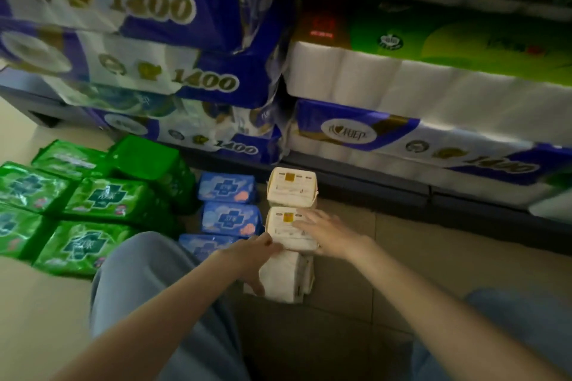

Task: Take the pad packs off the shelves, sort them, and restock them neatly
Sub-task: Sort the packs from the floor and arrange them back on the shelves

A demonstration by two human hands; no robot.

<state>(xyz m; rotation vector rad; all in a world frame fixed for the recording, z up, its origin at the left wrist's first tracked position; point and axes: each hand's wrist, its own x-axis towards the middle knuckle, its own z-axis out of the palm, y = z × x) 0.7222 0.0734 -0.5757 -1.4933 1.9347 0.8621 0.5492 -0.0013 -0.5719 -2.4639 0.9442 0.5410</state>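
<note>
The left hand (252, 260) is gripping the nearest cream pack (284, 278) on the floor (387, 257) — the right hand (325, 233), fingers spread flat, is pressing the middle cream pack (286, 226).

Dim, soft-focus view; dark, warped corners

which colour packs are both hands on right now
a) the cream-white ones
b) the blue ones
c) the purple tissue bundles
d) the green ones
a: the left hand grips the side of the nearest cream-white pack, and the right hand lies with straight fingers on top of the middle cream-white pack; the green packs and blue packs lie untouched to the left on the floor.
</note>
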